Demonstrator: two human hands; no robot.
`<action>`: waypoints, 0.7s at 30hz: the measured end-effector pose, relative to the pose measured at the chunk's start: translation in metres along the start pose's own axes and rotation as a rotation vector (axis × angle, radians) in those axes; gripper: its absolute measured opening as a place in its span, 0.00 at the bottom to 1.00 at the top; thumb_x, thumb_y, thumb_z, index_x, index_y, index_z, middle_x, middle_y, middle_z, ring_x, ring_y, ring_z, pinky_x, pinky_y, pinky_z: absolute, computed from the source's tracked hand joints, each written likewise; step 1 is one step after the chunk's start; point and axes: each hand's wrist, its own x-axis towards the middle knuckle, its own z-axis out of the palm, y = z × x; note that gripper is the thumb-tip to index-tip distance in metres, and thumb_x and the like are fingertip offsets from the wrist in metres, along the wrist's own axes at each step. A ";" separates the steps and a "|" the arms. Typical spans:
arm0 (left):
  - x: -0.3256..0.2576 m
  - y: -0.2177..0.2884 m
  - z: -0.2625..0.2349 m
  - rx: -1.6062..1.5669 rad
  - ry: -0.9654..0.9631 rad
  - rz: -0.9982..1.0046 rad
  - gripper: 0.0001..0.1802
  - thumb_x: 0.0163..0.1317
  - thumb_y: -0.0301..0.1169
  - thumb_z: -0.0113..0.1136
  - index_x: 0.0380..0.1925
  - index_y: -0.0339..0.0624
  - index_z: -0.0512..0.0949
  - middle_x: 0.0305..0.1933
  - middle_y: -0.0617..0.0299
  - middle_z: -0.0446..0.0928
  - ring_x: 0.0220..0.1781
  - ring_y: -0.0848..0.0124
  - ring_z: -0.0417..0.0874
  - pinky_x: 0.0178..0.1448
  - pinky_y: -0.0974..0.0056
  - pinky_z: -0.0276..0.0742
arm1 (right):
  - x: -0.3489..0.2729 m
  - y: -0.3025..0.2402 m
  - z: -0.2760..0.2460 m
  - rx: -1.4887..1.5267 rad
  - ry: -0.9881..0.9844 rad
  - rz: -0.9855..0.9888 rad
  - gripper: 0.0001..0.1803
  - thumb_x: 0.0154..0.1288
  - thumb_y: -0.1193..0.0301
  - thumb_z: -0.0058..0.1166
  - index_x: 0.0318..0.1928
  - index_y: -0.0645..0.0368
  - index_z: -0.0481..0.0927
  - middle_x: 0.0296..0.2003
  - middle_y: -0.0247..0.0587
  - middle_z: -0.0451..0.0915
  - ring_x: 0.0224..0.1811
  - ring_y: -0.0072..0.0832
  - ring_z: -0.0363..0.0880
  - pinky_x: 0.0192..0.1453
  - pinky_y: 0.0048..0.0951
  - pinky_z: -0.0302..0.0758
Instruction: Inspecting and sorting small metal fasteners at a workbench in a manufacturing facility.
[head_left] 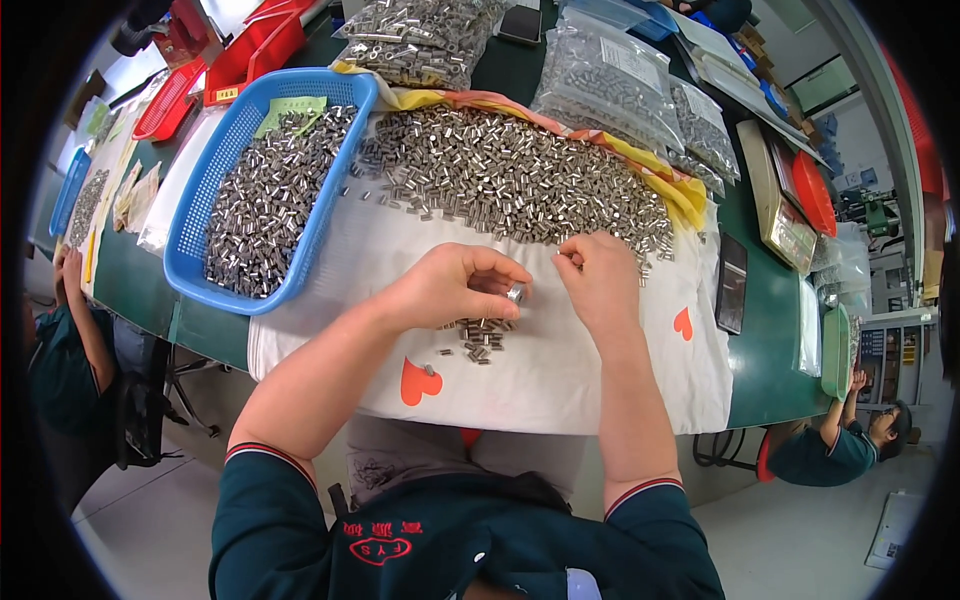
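My left hand [450, 287] is curled, with a small silvery metal sleeve [515, 293] pinched between thumb and fingers; whether more lie in the palm is hidden. To its right, my right hand [603, 280] has its thumb and fingertips pressed together, and what is between them, if anything, cannot be made out. Its fingers are at the near edge of a wide heap of short metal sleeves [500, 170] on a white cloth [560, 390]. Below my left hand lies a small cluster of loose sleeves [483, 345], partly covered by it.
A blue perforated basket [183, 225] of sleeves stands on the left. Bags of metal parts [605, 85] sit behind the heap, which a yellow-orange cloth strip [690, 205] borders. A dark phone [731, 284] lies on the right. Other people work at both sides.
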 end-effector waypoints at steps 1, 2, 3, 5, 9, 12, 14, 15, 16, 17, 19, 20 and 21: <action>0.000 -0.001 0.000 -0.042 0.006 0.005 0.18 0.49 0.19 0.62 0.42 0.35 0.74 0.39 0.64 0.77 0.37 0.81 0.74 0.44 0.74 0.73 | -0.001 0.000 0.002 0.000 -0.001 0.000 0.04 0.47 0.73 0.57 0.26 0.58 0.78 0.23 0.39 0.74 0.29 0.35 0.72 0.36 0.34 0.69; 0.001 -0.003 -0.001 -0.084 0.011 0.009 0.18 0.49 0.19 0.62 0.43 0.35 0.74 0.40 0.63 0.77 0.37 0.81 0.75 0.44 0.74 0.73 | -0.003 0.000 0.003 -0.049 0.016 -0.024 0.04 0.47 0.73 0.57 0.26 0.58 0.78 0.23 0.39 0.74 0.29 0.35 0.72 0.36 0.34 0.69; 0.002 -0.003 -0.001 -0.082 0.013 0.011 0.18 0.49 0.19 0.62 0.43 0.35 0.74 0.40 0.63 0.77 0.37 0.81 0.75 0.44 0.74 0.73 | -0.003 0.000 0.003 -0.097 0.035 -0.050 0.04 0.46 0.73 0.57 0.26 0.57 0.78 0.23 0.39 0.74 0.29 0.36 0.72 0.36 0.35 0.69; 0.003 -0.004 -0.001 -0.141 0.015 0.044 0.19 0.50 0.22 0.63 0.44 0.34 0.73 0.38 0.64 0.76 0.38 0.79 0.76 0.44 0.73 0.74 | -0.003 0.000 0.004 -0.082 0.042 -0.061 0.04 0.46 0.74 0.57 0.26 0.58 0.78 0.23 0.40 0.74 0.29 0.36 0.72 0.37 0.34 0.69; 0.004 -0.006 -0.003 -0.196 0.075 0.013 0.19 0.51 0.21 0.61 0.45 0.34 0.73 0.38 0.62 0.76 0.38 0.78 0.77 0.44 0.74 0.74 | -0.004 -0.008 -0.005 0.352 -0.020 -0.060 0.05 0.49 0.77 0.56 0.30 0.60 0.78 0.24 0.34 0.75 0.29 0.24 0.72 0.33 0.23 0.68; 0.004 -0.008 -0.004 -0.259 0.115 0.038 0.20 0.51 0.21 0.61 0.45 0.33 0.72 0.38 0.61 0.76 0.39 0.78 0.77 0.44 0.73 0.74 | -0.009 -0.027 -0.017 0.815 -0.243 0.128 0.04 0.51 0.78 0.55 0.30 0.61 0.78 0.26 0.30 0.77 0.30 0.17 0.72 0.35 0.18 0.67; 0.005 -0.007 -0.004 -0.275 0.115 0.049 0.21 0.51 0.21 0.61 0.46 0.32 0.71 0.38 0.60 0.76 0.39 0.78 0.77 0.44 0.73 0.75 | -0.010 -0.026 -0.012 0.816 -0.233 0.097 0.05 0.51 0.78 0.56 0.31 0.61 0.78 0.27 0.31 0.78 0.29 0.17 0.72 0.34 0.19 0.69; 0.005 -0.008 -0.004 -0.276 0.115 0.049 0.21 0.51 0.21 0.61 0.46 0.32 0.71 0.38 0.60 0.76 0.39 0.78 0.77 0.44 0.73 0.75 | -0.010 -0.026 -0.011 0.818 -0.226 0.066 0.05 0.51 0.77 0.56 0.31 0.61 0.78 0.29 0.32 0.79 0.28 0.17 0.73 0.33 0.19 0.70; 0.005 -0.008 -0.004 -0.280 0.113 0.051 0.21 0.51 0.21 0.61 0.46 0.32 0.71 0.37 0.61 0.76 0.38 0.78 0.77 0.43 0.73 0.75 | -0.010 -0.026 -0.011 0.817 -0.226 0.066 0.05 0.51 0.77 0.56 0.31 0.61 0.78 0.29 0.32 0.79 0.28 0.17 0.73 0.33 0.19 0.70; 0.005 -0.009 -0.004 -0.285 0.112 0.052 0.20 0.51 0.21 0.61 0.46 0.32 0.71 0.37 0.61 0.76 0.38 0.78 0.77 0.43 0.74 0.75 | -0.011 -0.027 -0.012 0.800 -0.214 0.068 0.05 0.51 0.77 0.56 0.31 0.62 0.78 0.28 0.32 0.79 0.28 0.18 0.74 0.34 0.20 0.70; 0.005 -0.007 -0.003 -0.265 0.127 0.042 0.20 0.51 0.21 0.61 0.46 0.32 0.71 0.37 0.61 0.76 0.38 0.78 0.77 0.43 0.74 0.75 | -0.011 -0.028 -0.012 0.784 -0.205 0.067 0.05 0.50 0.77 0.56 0.31 0.62 0.78 0.28 0.33 0.78 0.28 0.19 0.74 0.34 0.20 0.70; 0.006 -0.007 -0.003 -0.244 0.140 0.032 0.20 0.51 0.21 0.61 0.46 0.32 0.71 0.36 0.61 0.76 0.38 0.78 0.77 0.43 0.74 0.75 | -0.011 -0.029 -0.012 0.754 -0.189 0.051 0.05 0.50 0.77 0.56 0.31 0.62 0.78 0.28 0.34 0.78 0.28 0.20 0.74 0.34 0.21 0.71; 0.005 -0.008 -0.004 -0.243 0.142 0.032 0.20 0.51 0.21 0.61 0.46 0.32 0.71 0.36 0.61 0.76 0.38 0.78 0.77 0.43 0.74 0.75 | -0.011 -0.030 -0.011 0.726 -0.173 0.036 0.05 0.50 0.77 0.56 0.30 0.62 0.78 0.28 0.35 0.78 0.28 0.22 0.75 0.34 0.21 0.71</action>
